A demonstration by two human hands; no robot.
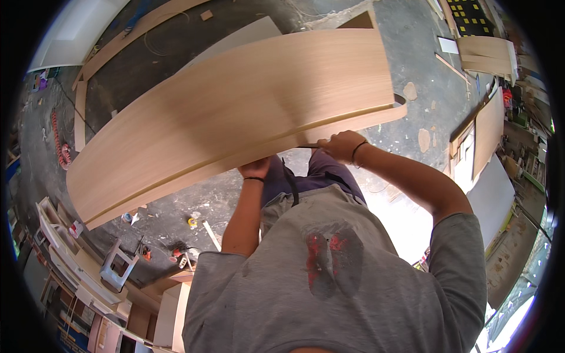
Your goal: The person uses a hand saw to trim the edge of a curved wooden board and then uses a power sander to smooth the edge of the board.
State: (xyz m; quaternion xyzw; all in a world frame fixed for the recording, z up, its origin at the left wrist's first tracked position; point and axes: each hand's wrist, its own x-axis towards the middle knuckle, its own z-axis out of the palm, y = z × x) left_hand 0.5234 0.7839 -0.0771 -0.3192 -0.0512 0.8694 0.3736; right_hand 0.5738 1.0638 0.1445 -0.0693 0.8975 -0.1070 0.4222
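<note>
Head view — left hand (256, 168) at panel (235, 106); right hand (341, 147) curled — elbow (454, 203) bent.

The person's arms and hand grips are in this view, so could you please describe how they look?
The left-hand grip, partly hidden, and the right-hand grip are ungloved. A dark left wristband and a thin, dark right wristband are worn. Short grey T-shirt sleeves leave the forearms bare.
</note>
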